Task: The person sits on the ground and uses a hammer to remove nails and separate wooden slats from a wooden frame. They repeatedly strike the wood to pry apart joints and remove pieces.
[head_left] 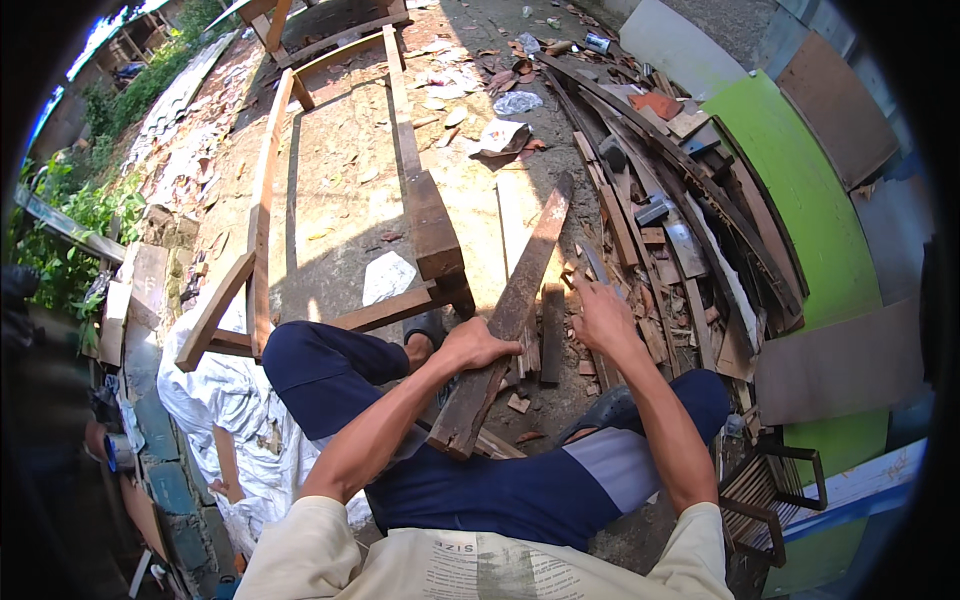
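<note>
A long dark wooden plank [515, 305] slants across the middle, from my lap up to the far right. My left hand [478, 345] is closed on its near half, thumb across the upper face. To the right of the plank is my right hand [606, 318], fingers curled around something small and brown that I cannot make out. Shorter wood strips [552, 335] lie on the ground beneath and beside the plank. A wooden frame [430, 225] with long rails and a thick block at its near corner stands left of the plank, close to my left knee.
A pile of scrap wood [690, 190] with metal pieces fills the right side, beside a green panel [790, 200]. White sheeting [250, 410] lies at left near a block wall [165, 450]. A slatted wooden rack [765, 500] stands at lower right. Litter dots the ground.
</note>
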A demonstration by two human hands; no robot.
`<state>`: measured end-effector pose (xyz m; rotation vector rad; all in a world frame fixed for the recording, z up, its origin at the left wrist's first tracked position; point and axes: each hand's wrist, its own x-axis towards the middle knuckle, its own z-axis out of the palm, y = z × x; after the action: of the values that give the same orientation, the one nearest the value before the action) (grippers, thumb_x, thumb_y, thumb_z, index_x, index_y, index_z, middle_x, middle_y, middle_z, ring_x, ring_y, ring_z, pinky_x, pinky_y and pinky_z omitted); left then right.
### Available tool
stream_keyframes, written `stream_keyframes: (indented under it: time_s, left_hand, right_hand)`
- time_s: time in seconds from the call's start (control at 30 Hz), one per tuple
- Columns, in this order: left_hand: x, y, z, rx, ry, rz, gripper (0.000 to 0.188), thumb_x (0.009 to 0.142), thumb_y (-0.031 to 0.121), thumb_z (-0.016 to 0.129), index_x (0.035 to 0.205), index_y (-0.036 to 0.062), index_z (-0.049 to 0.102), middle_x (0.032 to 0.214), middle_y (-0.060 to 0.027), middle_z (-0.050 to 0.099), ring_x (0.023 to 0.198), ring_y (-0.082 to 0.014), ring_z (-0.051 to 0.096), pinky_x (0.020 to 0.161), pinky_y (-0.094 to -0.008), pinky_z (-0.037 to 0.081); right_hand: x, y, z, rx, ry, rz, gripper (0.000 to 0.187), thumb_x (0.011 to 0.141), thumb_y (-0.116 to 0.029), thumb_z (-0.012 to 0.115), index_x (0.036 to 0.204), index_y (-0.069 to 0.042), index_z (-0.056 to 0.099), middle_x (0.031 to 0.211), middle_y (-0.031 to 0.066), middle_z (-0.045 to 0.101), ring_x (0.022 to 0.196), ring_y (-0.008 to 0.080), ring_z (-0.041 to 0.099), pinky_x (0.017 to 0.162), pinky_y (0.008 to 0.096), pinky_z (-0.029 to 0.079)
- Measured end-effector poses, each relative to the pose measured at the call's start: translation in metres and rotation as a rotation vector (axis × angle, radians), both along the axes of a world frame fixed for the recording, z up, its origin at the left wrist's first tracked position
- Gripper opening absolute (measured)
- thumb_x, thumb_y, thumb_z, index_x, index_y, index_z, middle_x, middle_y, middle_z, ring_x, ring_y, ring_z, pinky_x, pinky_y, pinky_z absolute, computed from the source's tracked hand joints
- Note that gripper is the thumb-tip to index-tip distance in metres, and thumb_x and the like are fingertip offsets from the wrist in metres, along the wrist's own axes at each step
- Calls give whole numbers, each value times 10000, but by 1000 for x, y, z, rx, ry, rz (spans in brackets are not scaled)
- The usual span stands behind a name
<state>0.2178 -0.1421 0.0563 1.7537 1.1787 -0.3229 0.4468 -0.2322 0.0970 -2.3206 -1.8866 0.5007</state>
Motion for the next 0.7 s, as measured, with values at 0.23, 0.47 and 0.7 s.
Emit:
stream_keyframes:
  time_s: [0.23,0.47,0.7]
  left_hand:
    - [-49,-9,39,94,199,-146,878,635,595,762,1220,-46,633,1111,-269,680,1073,-390,648,958,-421,496]
    - [-101,-6,44,376,187,-356,738,635,452,779,1144,-45,580,883,-292,671,870,-455,667,803,-500,543]
    - [-153,24,64,510,254,-544,844,648,458,776,1263,-63,523,889,-258,669,823,-433,673,766,-487,548]
  right_hand:
    - [-8,54,-57,-33,-313,429,1178,688,-334,866,1592,-206,121,1585,154,291,1456,338,288,1176,486,260]
    - [-12,96,-143,102,-211,702,879,696,-293,846,1433,-111,404,1423,132,489,1388,286,395,1181,492,268]
    - [-55,90,-113,322,21,691,715,652,-310,854,1236,-68,520,1172,128,581,1189,288,541,1133,462,320]
